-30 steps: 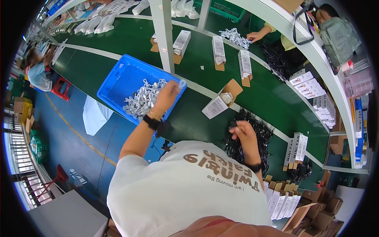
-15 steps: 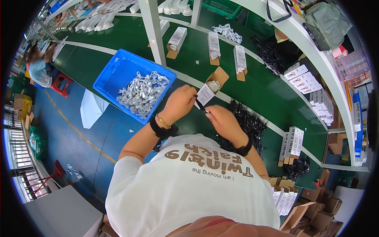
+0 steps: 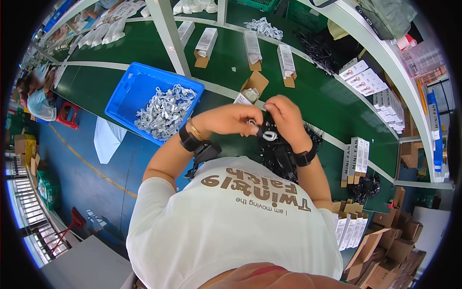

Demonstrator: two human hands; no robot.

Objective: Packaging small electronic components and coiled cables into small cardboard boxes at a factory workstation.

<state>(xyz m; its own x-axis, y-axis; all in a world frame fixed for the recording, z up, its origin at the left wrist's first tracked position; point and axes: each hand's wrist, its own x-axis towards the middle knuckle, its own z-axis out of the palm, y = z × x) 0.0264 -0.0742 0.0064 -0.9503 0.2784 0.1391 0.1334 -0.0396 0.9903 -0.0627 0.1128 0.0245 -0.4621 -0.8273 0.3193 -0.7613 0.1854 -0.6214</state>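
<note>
Two hands met right in the middle, over the near edge of the long green tabletop (image 3: 144, 53), which took up most of the view. Next biggest was the blue bin (image 3: 126, 91) of silvery packets (image 3: 166, 110), sitting off to the person's left, well apart from the hands. A pile of black parts (image 3: 281, 156) lay directly under the right wrist, so that hand was the nearer one to it. An opened small carton (image 3: 250, 91) stood just past the fingertips, farther out on the tabletop. The left hand (image 3: 231, 119) was curled shut, pinching a small white-and-black piece (image 3: 266, 135); the right hand (image 3: 284, 118) was also closed, gripping the same piece from the other side. Couldn't tell its long axis, too small.
</note>
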